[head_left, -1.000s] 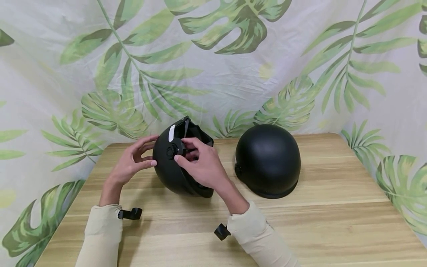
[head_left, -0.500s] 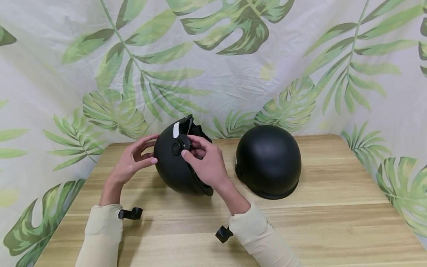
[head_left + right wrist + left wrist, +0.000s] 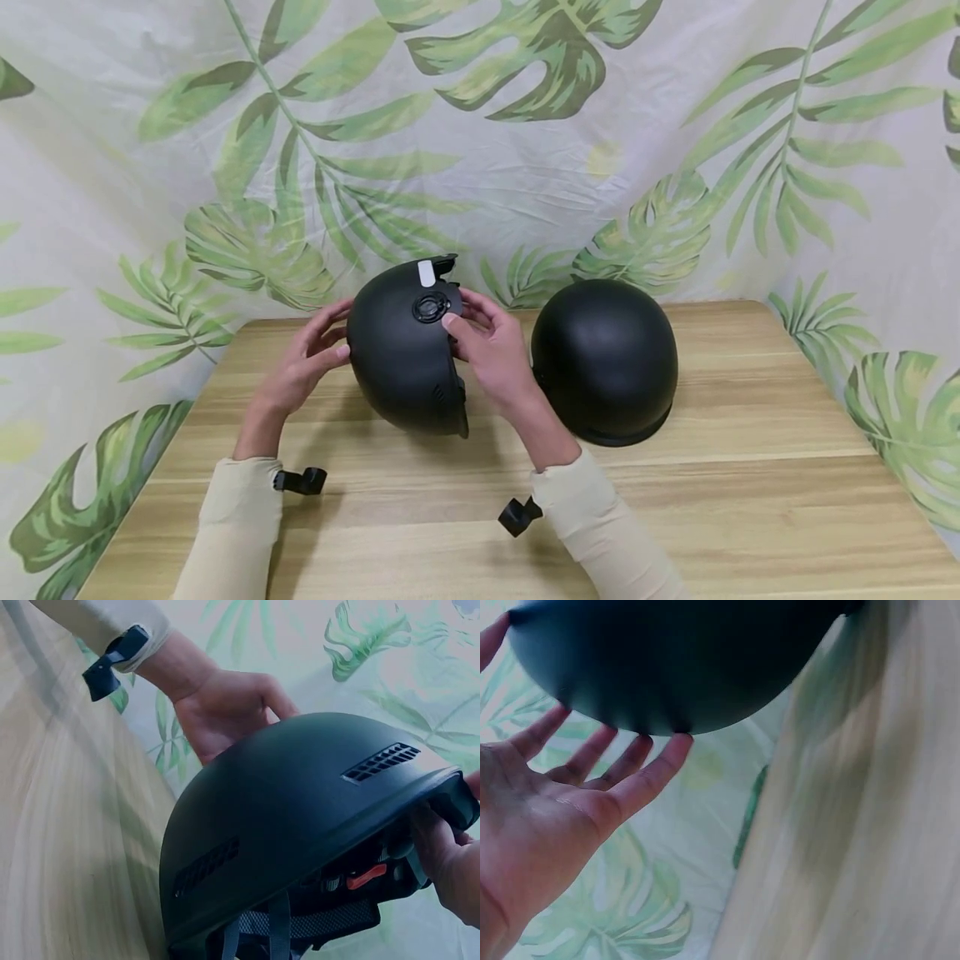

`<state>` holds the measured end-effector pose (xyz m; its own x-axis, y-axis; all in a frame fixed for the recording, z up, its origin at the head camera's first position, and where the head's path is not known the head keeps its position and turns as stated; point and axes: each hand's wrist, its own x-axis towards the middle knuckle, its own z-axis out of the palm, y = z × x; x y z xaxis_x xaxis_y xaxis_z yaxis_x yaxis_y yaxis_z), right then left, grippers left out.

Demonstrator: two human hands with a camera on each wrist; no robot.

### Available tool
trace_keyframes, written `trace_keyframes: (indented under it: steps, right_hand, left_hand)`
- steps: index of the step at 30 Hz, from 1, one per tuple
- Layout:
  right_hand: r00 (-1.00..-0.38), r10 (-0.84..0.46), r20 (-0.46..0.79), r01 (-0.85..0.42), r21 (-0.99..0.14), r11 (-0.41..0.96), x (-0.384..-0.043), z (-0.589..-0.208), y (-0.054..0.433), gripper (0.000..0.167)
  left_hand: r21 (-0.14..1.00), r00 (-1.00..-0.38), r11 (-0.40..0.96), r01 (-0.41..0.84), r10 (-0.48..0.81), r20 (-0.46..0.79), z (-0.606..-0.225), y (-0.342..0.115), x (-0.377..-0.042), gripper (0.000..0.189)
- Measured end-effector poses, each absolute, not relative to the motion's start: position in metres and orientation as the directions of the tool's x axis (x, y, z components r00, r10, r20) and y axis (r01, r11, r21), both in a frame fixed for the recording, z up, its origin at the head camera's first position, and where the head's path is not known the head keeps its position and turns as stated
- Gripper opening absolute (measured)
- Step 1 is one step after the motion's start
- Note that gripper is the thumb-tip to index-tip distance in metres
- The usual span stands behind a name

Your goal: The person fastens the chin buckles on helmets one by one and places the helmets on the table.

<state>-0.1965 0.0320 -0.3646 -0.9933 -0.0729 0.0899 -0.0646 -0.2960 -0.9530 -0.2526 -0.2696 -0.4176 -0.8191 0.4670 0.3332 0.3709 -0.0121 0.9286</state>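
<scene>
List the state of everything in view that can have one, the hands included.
Held helmet: tipped on its side, opening toward the right hand
Second helmet: dome up on the table, held by neither hand
Straps: partly visible under the rim; fastened or not, cannot tell
Left hand: fingertips against the crown
Right hand: gripping the rim, thumb outside
Leafy cloth: hanging, lightly creased

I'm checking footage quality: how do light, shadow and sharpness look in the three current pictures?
Head view: fairly even light, mostly sharp, a dull sheen on the right-hand helmet, soft shadows on the table; left wrist view: hazy, the held helmet dark, showing little detail; right wrist view: cool bluish cast, vents and red part readable.
</scene>
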Motion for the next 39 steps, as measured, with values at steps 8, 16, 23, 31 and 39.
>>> trace_keyframes:
  steps: [8,16,23,31,39]
  right_hand:
    - [-0.986,-0.144,0.087,-0.04,-0.952,-0.303,-0.198,-0.367,0.045,0.049]
    - [-0.976,-0.173,0.131,-0.073,-0.948,-0.311,-0.195,-0.379,0.058,0.054]
    - [-0.973,-0.188,0.136,-0.073,-0.949,-0.307,-0.195,-0.385,0.058,0.053]
    - [-0.987,-0.129,0.1,-0.037,-0.906,-0.421,-0.201,-0.385,0.059,0.05]
    - [-0.984,-0.161,0.077,0.018,-0.856,-0.516,-0.208,-0.388,0.069,0.048]
  left_hand:
    - [0.948,-0.845,-0.042,0.315,0.442,0.3,-0.42,-0.263,-0.251,0.06]
    - [0.933,-0.863,0.092,0.347,0.42,0.28,-0.412,-0.255,-0.249,0.068]
    - [0.94,-0.881,0.056,0.335,0.373,0.292,-0.414,-0.248,-0.247,0.071]
    - [0.884,-0.906,0.24,0.402,0.246,0.345,-0.407,-0.242,-0.244,0.065]
    - [0.894,-0.893,0.154,0.42,0.248,0.377,-0.416,-0.243,-0.248,0.066]
